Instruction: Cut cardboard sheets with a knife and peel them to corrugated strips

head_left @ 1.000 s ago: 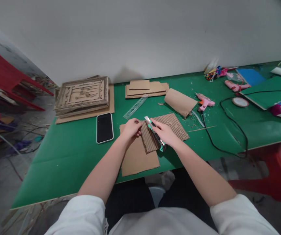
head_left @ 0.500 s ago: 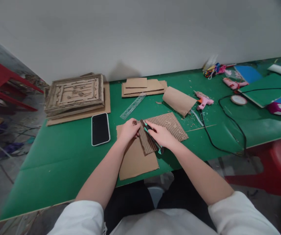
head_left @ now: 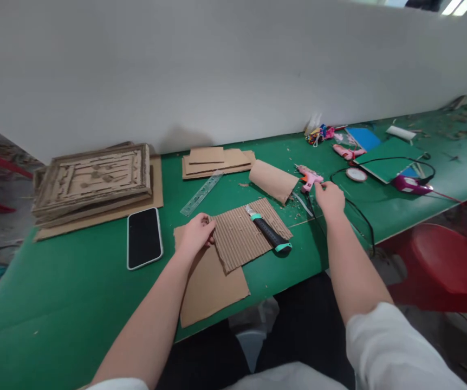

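My left hand point(head_left: 196, 234) rests with curled fingers on the left edge of a ribbed corrugated cardboard sheet point(head_left: 241, 238), which lies over a flat brown cardboard piece point(head_left: 209, 284). A utility knife point(head_left: 268, 234) with black grip and teal ends lies loose on the ribbed sheet. My right hand point(head_left: 330, 197) is stretched out to the right, fingers curled down beside the pink glue gun point(head_left: 309, 176) and over its black cord point(head_left: 359, 214); whether it grips anything is hidden.
A phone point(head_left: 144, 238) lies face up to the left. A cardboard maze board point(head_left: 91, 176) sits on a stack at back left. A clear ruler point(head_left: 201, 186), cardboard pieces point(head_left: 217, 160), a curved cardboard roll point(head_left: 273, 180), tape point(head_left: 356, 174) and a red chair point(head_left: 445, 265) are around.
My right hand has let go of the utility knife, which now lies on the ribbed sheet, and has moved right to the glue gun. The view has swung to the right.
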Demonstrator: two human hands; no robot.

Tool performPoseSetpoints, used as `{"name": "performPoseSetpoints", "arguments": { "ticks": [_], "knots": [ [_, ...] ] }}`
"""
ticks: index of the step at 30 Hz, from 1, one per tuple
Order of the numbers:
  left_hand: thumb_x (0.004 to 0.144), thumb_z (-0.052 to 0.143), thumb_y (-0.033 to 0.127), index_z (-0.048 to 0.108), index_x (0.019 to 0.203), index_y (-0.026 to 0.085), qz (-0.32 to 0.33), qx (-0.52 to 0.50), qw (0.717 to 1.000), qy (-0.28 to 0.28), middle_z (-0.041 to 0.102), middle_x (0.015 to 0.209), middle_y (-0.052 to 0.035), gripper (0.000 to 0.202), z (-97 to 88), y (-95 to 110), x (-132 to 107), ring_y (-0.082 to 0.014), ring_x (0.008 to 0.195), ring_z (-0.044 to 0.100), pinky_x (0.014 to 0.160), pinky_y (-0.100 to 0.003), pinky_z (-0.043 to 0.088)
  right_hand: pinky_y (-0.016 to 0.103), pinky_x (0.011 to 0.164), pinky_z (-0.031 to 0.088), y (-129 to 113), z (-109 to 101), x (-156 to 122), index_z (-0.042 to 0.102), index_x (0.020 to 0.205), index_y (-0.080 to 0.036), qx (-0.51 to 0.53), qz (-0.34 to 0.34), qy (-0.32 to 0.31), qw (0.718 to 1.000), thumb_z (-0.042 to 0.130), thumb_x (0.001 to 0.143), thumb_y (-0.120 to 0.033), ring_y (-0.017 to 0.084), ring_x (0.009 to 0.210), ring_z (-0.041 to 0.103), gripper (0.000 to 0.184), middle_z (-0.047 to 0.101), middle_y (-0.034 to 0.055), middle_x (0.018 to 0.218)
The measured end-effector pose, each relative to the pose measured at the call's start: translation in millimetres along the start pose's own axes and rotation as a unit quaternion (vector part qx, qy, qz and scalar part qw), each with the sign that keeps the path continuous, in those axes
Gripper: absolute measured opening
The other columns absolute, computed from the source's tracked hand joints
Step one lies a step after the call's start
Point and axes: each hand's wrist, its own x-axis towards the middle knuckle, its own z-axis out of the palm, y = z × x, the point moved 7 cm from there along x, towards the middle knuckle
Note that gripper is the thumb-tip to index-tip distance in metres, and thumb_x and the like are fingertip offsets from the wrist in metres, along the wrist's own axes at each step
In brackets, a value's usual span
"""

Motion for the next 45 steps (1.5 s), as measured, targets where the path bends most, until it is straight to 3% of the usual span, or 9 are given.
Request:
{"name": "performPoseSetpoints", "arguments": {
  "ticks": [3,6,13,24,33,37,40,42,45],
  "knots": [
    [0.078,0.047,0.026,0.047,0.087,0.019,0.001,0.004,1.000,-0.004,0.050,0.052,0.0053,0.011,0.0,0,1,-0.0090,0.039,0.054,0.034,-0.015,0.039,0.027,0.056,0.045,10,10,43,0.064,0.088,-0.012,0.036,0.028,-0.058,0.997,0.045,0.082,-0.038,0.015,0.055,0.058,0.033,0.064,0.0094,0.069],
    [0.079,0.047,0.027,0.046,0.088,0.019,0.002,0.008,1.000,-0.009,0.050,0.052,0.0051,0.013,0.2,0,3,-0.0095,0.039,0.055,0.034,-0.015,0.039,0.023,0.048,0.043,15,24,58,0.063,0.083,-0.010,0.068,0.049,-0.091,0.992,0.053,0.078,-0.036,0.010,0.045,0.053,0.028,0.062,0.0071,0.064],
    [0.079,0.048,0.028,0.046,0.087,0.018,0.000,0.012,1.000,-0.008,0.049,0.051,0.0051,0.013,-0.5,1,2,-0.0110,0.039,0.055,0.033,-0.017,0.039,0.021,0.044,0.042,25,42,63,0.061,0.082,-0.013,0.107,0.073,-0.139,0.982,0.059,0.074,-0.038,0.008,0.041,0.049,0.027,0.055,0.0003,0.052],
    [0.077,0.049,0.029,0.046,0.085,0.020,0.001,0.002,1.000,-0.009,0.050,0.053,0.0050,0.013,-0.8,0,3,-0.0106,0.040,0.055,0.033,-0.017,0.039,0.022,0.046,0.043,28,45,64,0.058,0.092,-0.014,0.140,0.101,-0.173,0.970,0.058,0.075,-0.038,0.008,0.040,0.049,0.028,0.054,-0.0016,0.053],
    [0.076,0.049,0.030,0.046,0.084,0.020,0.002,-0.001,1.000,-0.011,0.050,0.052,0.0053,0.013,-0.1,-4,6,-0.0105,0.039,0.055,0.034,-0.016,0.039,0.024,0.050,0.042,16,30,56,0.061,0.087,-0.013,0.092,0.067,-0.130,0.985,0.054,0.077,-0.035,0.011,0.046,0.052,0.025,0.058,0.0023,0.055],
    [0.077,0.048,0.029,0.047,0.085,0.019,0.006,-0.003,1.000,-0.010,0.050,0.052,0.0048,0.013,0.1,-4,5,-0.0100,0.039,0.054,0.033,-0.016,0.038,0.027,0.060,0.040,7,9,35,0.063,0.080,-0.014,0.044,0.012,-0.050,0.998,0.043,0.082,-0.039,0.017,0.066,0.058,0.031,0.063,0.0084,0.070],
    [0.077,0.048,0.028,0.046,0.085,0.019,0.004,-0.007,1.000,-0.008,0.050,0.053,0.0045,0.012,0.4,-3,3,-0.0092,0.039,0.054,0.033,-0.015,0.037,0.026,0.066,0.039,-15,3,-3,0.062,0.077,-0.018,0.034,-0.053,-0.025,0.998,0.041,0.082,-0.044,0.019,0.077,0.057,0.034,0.064,0.0066,0.078],
    [0.078,0.048,0.027,0.046,0.083,0.019,0.002,-0.009,1.000,-0.007,0.050,0.054,0.0043,0.010,0.7,-2,2,-0.0086,0.039,0.054,0.033,-0.014,0.037,0.024,0.063,0.039,-41,7,-40,0.061,0.078,-0.021,0.046,-0.151,-0.047,0.986,0.040,0.081,-0.051,0.017,0.072,0.057,0.038,0.064,0.0034,0.075],
    [0.078,0.047,0.026,0.045,0.083,0.019,-0.001,-0.010,1.000,-0.007,0.050,0.055,0.0042,0.009,0.7,-2,1,-0.0088,0.039,0.054,0.033,-0.014,0.037,0.025,0.057,0.037,-70,28,-99,0.061,0.079,-0.023,0.009,-0.263,-0.171,0.950,0.042,0.078,-0.060,0.016,0.063,0.056,0.042,0.062,0.0012,0.068]
  ]
}}
